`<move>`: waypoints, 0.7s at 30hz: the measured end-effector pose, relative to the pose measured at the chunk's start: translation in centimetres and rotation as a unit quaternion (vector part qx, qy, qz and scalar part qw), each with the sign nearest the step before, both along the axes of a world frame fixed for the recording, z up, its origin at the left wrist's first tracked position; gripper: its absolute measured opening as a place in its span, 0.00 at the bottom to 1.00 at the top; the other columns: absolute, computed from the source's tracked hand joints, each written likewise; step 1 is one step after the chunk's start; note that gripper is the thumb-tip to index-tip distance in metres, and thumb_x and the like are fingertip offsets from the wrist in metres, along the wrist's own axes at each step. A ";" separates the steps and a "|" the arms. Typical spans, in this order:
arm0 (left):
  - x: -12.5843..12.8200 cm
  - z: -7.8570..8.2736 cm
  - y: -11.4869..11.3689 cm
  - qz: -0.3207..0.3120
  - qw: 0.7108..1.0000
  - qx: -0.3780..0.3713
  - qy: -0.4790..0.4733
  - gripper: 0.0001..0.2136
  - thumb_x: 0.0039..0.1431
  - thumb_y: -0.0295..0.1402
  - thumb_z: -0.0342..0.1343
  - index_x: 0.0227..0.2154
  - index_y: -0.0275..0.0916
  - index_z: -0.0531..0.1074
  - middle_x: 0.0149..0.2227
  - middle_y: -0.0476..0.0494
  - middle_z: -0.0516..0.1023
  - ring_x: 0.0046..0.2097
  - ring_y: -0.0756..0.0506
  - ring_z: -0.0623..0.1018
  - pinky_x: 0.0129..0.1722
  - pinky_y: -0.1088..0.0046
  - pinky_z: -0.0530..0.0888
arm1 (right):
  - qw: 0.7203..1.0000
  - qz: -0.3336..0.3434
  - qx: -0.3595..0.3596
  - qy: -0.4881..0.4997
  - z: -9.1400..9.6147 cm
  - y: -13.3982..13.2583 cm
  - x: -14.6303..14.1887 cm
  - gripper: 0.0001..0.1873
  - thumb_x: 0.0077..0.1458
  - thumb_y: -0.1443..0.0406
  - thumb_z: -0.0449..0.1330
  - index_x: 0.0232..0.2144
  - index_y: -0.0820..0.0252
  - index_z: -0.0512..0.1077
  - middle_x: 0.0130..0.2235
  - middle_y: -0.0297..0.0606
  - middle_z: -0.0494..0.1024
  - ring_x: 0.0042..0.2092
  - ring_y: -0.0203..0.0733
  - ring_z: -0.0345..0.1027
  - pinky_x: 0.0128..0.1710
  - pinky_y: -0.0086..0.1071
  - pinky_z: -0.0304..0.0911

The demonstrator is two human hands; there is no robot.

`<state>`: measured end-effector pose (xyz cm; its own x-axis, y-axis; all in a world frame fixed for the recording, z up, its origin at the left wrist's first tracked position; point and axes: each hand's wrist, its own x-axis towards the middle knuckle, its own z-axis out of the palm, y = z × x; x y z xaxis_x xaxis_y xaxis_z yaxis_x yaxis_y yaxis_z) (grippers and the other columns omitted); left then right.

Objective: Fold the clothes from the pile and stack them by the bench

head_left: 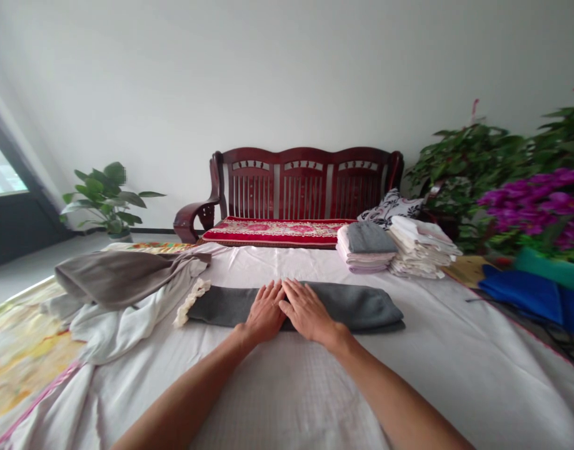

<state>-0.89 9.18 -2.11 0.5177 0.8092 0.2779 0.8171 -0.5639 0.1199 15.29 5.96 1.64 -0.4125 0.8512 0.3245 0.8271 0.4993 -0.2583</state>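
Note:
A dark grey cloth [357, 304], folded into a long narrow strip with a cream lace edge at its left end, lies across a white sheet [287, 387]. My left hand [264, 310] and my right hand [306, 309] rest flat on the middle of the strip, side by side and touching, fingers stretched out. Neither hand holds anything.
An unfolded heap of grey-brown and white cloths [122, 284] lies to the left. Two stacks of folded cloths [366, 247] [421, 247] stand at the far right. Behind are a red wooden bench [301, 187], potted plants [106, 197], purple flowers [544, 203] and blue cloth [526, 290].

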 end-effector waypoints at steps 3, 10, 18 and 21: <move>-0.9 -0.9 0.7 0.002 1.000 0.005 0.024 0.29 0.69 0.44 0.46 0.69 0.42 0.54 0.71 0.35 0.53 0.71 0.34 0.53 0.67 0.49 0.55 | 0.997 -0.040 -0.014 -0.063 -2.0 1.4 1.3 0.31 0.67 0.54 0.46 0.67 0.63 0.58 0.69 0.50 0.57 0.70 0.52 0.47 0.68 0.54 0.44; -7.3 -0.7 1.3 -0.002 0.999 0.012 0.050 0.29 0.68 0.51 0.44 0.68 0.49 0.55 0.70 0.37 0.55 0.70 0.35 0.56 0.66 0.49 0.55 | 0.973 -0.181 0.001 -0.143 -3.3 1.2 11.2 0.33 0.66 0.52 0.44 0.66 0.64 0.60 0.68 0.50 0.60 0.69 0.54 0.50 0.67 0.55 0.43; -14.3 -1.3 0.7 0.073 0.996 0.042 0.042 0.27 0.68 0.47 0.46 0.66 0.44 0.61 0.68 0.35 0.60 0.69 0.34 0.59 0.66 0.48 0.57 | 0.942 -0.287 0.043 -0.167 -4.3 0.1 16.5 0.31 0.65 0.53 0.43 0.62 0.61 0.66 0.66 0.47 0.65 0.68 0.52 0.51 0.66 0.57 0.41; -14.7 -1.7 0.4 0.091 0.994 0.052 0.022 0.27 0.68 0.46 0.47 0.66 0.42 0.61 0.68 0.35 0.61 0.69 0.35 0.58 0.66 0.49 0.57 | 0.943 -0.289 0.044 -0.161 -4.3 0.1 16.3 0.31 0.65 0.53 0.43 0.63 0.60 0.65 0.66 0.46 0.65 0.69 0.53 0.50 0.66 0.56 0.43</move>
<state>-15.63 9.58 -3.86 0.3794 0.8587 0.3446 0.9096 -0.4143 0.0309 31.55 6.09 -2.68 0.0225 0.9395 0.3417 0.9960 -0.0507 0.0736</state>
